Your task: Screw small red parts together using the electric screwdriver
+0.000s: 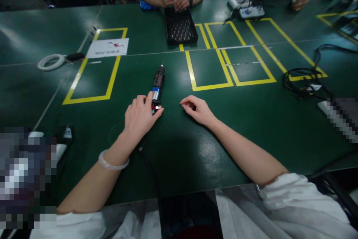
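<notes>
One driver [158,80] lies on the table [173,160] at our left hand [140,114], its bit pointing away from us and its rear end between thumb and fingers. We see the fingers along its left side and the thumb reaching past its right, by a small red bit of it; how firmly they close on it we cannot tell. To the right of that grip, well apart from the driver, our right hand [199,110] is loosely curled, a narrow gap showing between thumb and forefinger. Behind the left grip we see a pale bangle [113,160] round the wrist, and a dark cord [151,168] running toward the near edge.

Ahead and left of the left grip is a yellow outline [86,100], with a card [108,48] lying across it and a white ring [51,62] farther left. Ahead and right of the right grip we find more yellow tape [213,86], and well to its right a coil of cable [303,84]. Straight ahead of both grips, across the table, a black tray [182,40] stands before a co-worker, whose hands [181,1] are above its far end.
</notes>
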Action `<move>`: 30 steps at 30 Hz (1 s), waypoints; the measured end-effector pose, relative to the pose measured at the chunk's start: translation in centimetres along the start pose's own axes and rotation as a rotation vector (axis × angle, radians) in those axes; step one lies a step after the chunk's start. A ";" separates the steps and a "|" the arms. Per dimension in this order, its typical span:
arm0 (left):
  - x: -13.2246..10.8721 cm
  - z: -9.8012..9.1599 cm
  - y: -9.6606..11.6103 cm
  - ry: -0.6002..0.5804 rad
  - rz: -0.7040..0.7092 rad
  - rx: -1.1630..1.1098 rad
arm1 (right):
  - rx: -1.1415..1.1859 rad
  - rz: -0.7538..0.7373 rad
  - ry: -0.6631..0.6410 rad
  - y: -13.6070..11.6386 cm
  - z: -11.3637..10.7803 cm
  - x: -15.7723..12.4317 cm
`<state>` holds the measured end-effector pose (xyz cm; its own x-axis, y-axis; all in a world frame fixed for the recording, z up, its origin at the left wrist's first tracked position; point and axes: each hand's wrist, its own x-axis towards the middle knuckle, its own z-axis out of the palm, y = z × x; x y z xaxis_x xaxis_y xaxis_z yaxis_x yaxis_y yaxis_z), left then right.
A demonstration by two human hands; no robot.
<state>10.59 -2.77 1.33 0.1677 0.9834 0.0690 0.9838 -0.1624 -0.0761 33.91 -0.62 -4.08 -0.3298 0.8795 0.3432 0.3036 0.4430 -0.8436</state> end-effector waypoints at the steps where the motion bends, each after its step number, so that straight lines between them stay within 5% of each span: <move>1: -0.1 0.0 -1.2 -0.012 -0.026 0.015 | 0.009 0.020 0.002 0.0 0.0 0.0; 10: 0.0 0.6 -13.2 -0.064 -0.274 0.094 | 0.052 0.119 -0.048 -0.2 0.0 0.0; 15: 0.3 1.2 -17.3 -0.099 -0.370 0.082 | 0.052 0.137 -0.057 -0.2 0.0 0.1; 26: -0.2 1.3 -16.5 0.186 -0.429 -0.045 | 0.068 0.142 -0.077 -0.3 -0.1 0.1; 30: 1.6 -0.3 -12.9 0.256 -0.324 -0.281 | 0.074 0.148 -0.085 -0.3 0.0 0.1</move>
<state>-1.82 0.83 2.72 -0.1737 0.9414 0.2893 0.9611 0.0980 0.2582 33.79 -0.66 -3.73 -0.3621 0.9147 0.1793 0.2884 0.2929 -0.9116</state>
